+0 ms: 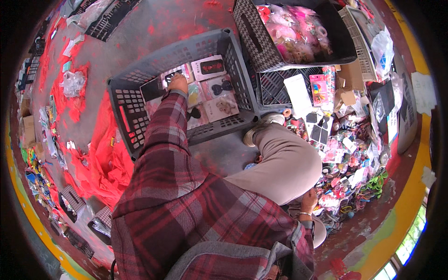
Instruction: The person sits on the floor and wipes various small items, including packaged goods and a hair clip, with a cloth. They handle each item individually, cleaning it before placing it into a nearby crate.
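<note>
My left hand (177,84) reaches into a grey plastic crate (154,65), its fingers closed at the edge of a small flat package (185,71) with a pale card. Around it in the crate lie a white box (208,67) with a dark window, a pack (221,87) with a black bow-shaped item, a pack (221,108) with a beige bow-shaped item and a dark flat pack (151,89). My right hand (308,201), with a white bracelet at the wrist, hangs beside my bent knee, nearest to a pile of small accessories (338,186); its fingers are too small to read.
A dark patterned box (261,35) of pink bagged items stands beyond the crate, above a black crate (275,88). Red sheeting (105,163) covers floor at the left. Cardboard boxes (352,74) and a white card (297,95) lie at the right.
</note>
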`<state>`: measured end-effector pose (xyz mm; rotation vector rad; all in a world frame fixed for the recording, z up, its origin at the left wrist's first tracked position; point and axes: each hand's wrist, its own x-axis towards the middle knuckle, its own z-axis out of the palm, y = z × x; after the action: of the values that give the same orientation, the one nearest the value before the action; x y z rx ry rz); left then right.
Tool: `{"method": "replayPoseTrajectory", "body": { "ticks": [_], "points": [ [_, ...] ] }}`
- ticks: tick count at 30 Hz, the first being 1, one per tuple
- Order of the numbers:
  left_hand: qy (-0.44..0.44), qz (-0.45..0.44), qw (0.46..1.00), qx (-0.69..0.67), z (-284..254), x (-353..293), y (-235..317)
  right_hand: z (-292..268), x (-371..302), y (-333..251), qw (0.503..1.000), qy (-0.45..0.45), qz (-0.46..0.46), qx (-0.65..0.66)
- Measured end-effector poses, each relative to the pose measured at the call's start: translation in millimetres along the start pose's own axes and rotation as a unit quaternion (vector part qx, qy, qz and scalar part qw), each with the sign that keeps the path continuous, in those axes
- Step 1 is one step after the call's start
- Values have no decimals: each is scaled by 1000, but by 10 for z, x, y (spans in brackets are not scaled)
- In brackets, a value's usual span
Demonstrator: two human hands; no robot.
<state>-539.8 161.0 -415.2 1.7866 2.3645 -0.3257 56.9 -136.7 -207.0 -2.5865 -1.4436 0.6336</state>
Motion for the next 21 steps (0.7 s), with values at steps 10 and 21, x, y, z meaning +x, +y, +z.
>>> {"method": "replayPoseTrajectory", "body": {
  "ticks": [10, 21],
  "points": [
    [83, -101, 984, -117, -140, -149, 42, -31, 87, 77, 999, 14, 38, 37],
    [-200, -89, 973, 66, 524, 162, -529, 0, 14, -38, 999, 12, 36, 29]
  ]
}}
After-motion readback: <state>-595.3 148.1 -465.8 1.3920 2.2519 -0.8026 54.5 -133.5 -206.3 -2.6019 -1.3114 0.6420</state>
